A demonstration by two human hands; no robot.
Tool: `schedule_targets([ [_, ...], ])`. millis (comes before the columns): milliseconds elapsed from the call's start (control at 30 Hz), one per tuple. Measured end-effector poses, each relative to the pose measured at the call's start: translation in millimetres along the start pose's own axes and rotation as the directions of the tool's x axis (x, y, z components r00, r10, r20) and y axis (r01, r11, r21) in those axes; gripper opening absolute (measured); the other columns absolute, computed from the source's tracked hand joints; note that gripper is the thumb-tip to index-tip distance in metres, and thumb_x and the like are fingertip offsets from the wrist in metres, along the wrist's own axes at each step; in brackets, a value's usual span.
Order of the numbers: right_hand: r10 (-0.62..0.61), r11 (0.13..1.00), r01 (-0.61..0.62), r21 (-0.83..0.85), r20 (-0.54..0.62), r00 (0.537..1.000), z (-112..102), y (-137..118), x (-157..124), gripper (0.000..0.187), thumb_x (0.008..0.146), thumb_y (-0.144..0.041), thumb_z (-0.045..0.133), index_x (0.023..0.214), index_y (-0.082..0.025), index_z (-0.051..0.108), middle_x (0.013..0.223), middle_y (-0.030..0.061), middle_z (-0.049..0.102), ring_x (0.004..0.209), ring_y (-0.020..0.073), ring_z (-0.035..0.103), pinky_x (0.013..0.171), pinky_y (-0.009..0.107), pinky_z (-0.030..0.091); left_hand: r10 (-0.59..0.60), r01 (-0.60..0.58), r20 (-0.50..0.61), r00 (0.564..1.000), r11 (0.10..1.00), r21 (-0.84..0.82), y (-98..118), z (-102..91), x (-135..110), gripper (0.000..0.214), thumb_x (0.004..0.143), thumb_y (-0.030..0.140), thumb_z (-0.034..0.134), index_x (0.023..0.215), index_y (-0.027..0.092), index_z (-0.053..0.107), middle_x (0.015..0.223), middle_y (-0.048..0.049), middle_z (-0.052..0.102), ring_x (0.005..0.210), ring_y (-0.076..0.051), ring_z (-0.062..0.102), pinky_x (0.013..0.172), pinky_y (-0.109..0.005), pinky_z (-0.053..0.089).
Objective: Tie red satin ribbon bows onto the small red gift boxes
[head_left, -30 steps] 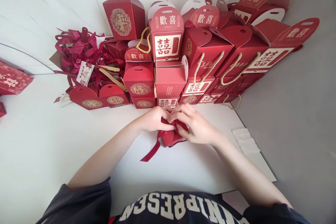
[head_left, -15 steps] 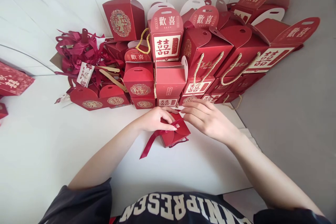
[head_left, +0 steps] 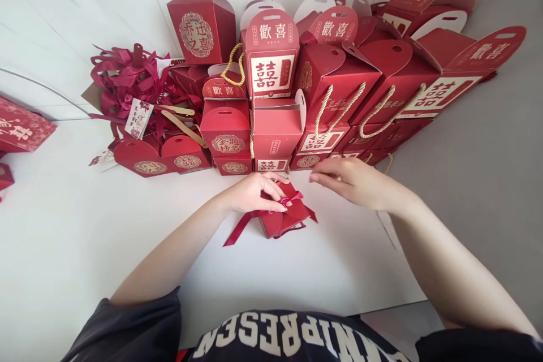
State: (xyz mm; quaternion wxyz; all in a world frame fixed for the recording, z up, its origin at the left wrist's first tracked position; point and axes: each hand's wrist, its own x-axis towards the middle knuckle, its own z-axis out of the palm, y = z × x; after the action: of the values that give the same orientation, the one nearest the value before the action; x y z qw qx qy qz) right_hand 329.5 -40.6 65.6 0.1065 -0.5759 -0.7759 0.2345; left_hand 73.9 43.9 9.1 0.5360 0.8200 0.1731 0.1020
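The left hand [head_left: 254,195] covers the upper left of the small red box [head_left: 297,215] and part of the ribbon [head_left: 240,229]; the contact beneath its fingers is concealed. The right hand [head_left: 354,181] obscures low boxes in the stack [head_left: 274,124], its palm out of sight. Rear boxes are largely masked by those in front. The tag's [head_left: 139,119] fine print is too small to read. The left edge cuts off a patterned box [head_left: 25,127]; the bottom edge crops the shirt [head_left: 271,336].
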Motion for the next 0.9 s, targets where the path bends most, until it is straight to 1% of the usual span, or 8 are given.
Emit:
schedule_targets([
  [67, 0.033, 0.939, -0.111, 0.326, 0.237, 0.971, 3, -11, 14, 0.053, 0.100, -0.057, 0.029, 0.103, -0.018, 0.065, 0.059, 0.0006, 0.063, 0.050, 0.0133, 0.055, 0.055, 0.025, 0.043, 0.000, 0.000, -0.003, 1.000, 1.000, 0.015, 0, 0.5, 0, 0.009, 0.078, 0.034, 0.076, 0.080, 0.026, 0.080, 0.091, -0.0032, 0.078, 0.129, -0.023, 0.049, 0.106, -0.036, 0.041],
  [133, 0.067, 0.856, -0.281, 0.434, 0.445, 0.893, 5, -19, 26, 0.063, 0.098, -0.064, 0.026, 0.106, -0.014, 0.064, 0.045, -0.0023, 0.056, 0.036, 0.0107, 0.045, 0.046, 0.024, 0.038, 0.006, -0.006, -0.006, 1.000, 1.000, 0.028, 0, 0.7, 0, 0.009, 0.078, 0.034, 0.076, 0.079, 0.025, 0.080, 0.091, -0.0032, 0.078, 0.127, -0.023, 0.050, 0.107, -0.036, 0.039],
  [233, 0.094, 0.827, -0.405, 0.388, 0.616, 0.782, 5, -23, 40, 0.069, 0.095, -0.068, 0.029, 0.100, -0.011, 0.068, 0.037, -0.0024, 0.052, 0.029, 0.0083, 0.036, 0.039, 0.023, 0.030, 0.016, -0.016, -0.002, 1.000, 0.999, 0.042, 1, 0.5, 1, 0.011, 0.078, 0.035, 0.075, 0.077, 0.024, 0.079, 0.092, -0.0037, 0.078, 0.125, -0.023, 0.052, 0.108, -0.036, 0.038],
  [367, -0.023, 0.819, -0.444, 0.364, 0.793, 0.609, 7, -21, 54, 0.079, 0.091, -0.074, 0.028, 0.094, -0.009, 0.073, 0.034, -0.0021, 0.048, 0.027, 0.0060, 0.028, 0.036, 0.022, 0.022, 0.015, -0.016, 0.005, 1.000, 0.998, 0.065, 0, -0.4, 1, 0.012, 0.077, 0.034, 0.076, 0.076, 0.022, 0.079, 0.089, -0.0045, 0.078, 0.125, -0.023, 0.052, 0.106, -0.035, 0.040],
  [433, -0.069, 0.783, -0.479, 0.397, 0.821, 0.567, 11, -18, 59, 0.079, 0.091, -0.074, 0.031, 0.093, -0.008, 0.074, 0.032, -0.0042, 0.043, 0.028, 0.0050, 0.023, 0.036, 0.022, 0.018, 0.026, -0.026, 0.008, 1.000, 0.996, 0.082, 1, -0.8, 2, 0.012, 0.077, 0.033, 0.076, 0.075, 0.021, 0.079, 0.088, -0.0053, 0.078, 0.124, -0.023, 0.053, 0.106, -0.036, 0.040],
  [533, -0.083, 0.744, -0.487, 0.458, 0.786, 0.612, 17, -14, 61, 0.066, 0.089, -0.069, 0.045, 0.091, -0.010, 0.073, 0.032, -0.0078, 0.038, 0.030, 0.0045, 0.020, 0.036, 0.021, 0.015, 0.041, -0.042, 0.016, 0.999, 0.996, 0.081, 2, -1.1, 2, 0.013, 0.078, 0.033, 0.076, 0.074, 0.020, 0.078, 0.089, -0.0056, 0.078, 0.126, -0.024, 0.052, 0.108, -0.037, 0.038],
  [733, -0.071, 0.786, -0.197, 0.586, 0.402, 0.913, 23, -18, 47, 0.037, 0.078, -0.050, 0.070, 0.082, -0.014, 0.070, 0.059, -0.0038, 0.056, 0.048, 0.0057, 0.042, 0.046, 0.019, 0.031, 0.065, -0.067, 0.028, 0.997, 0.996, 0.054, 6, -1.1, 1, 0.013, 0.080, 0.031, 0.073, 0.076, 0.021, 0.079, 0.094, -0.0044, 0.078, 0.121, -0.023, 0.055, 0.111, -0.039, 0.036],
  [900, -0.048, 0.829, -0.052, 0.557, 0.164, 0.985, 23, -17, 28, 0.029, 0.082, -0.045, 0.068, 0.086, -0.017, 0.069, 0.070, -0.0017, 0.060, 0.058, 0.0098, 0.048, 0.052, 0.022, 0.038, 0.044, -0.046, 0.031, 0.999, 0.998, 0.052, 3, -0.8, 0, 0.012, 0.080, 0.034, 0.073, 0.079, 0.024, 0.079, 0.091, -0.0034, 0.078, 0.129, -0.023, 0.050, 0.111, -0.038, 0.037],
])
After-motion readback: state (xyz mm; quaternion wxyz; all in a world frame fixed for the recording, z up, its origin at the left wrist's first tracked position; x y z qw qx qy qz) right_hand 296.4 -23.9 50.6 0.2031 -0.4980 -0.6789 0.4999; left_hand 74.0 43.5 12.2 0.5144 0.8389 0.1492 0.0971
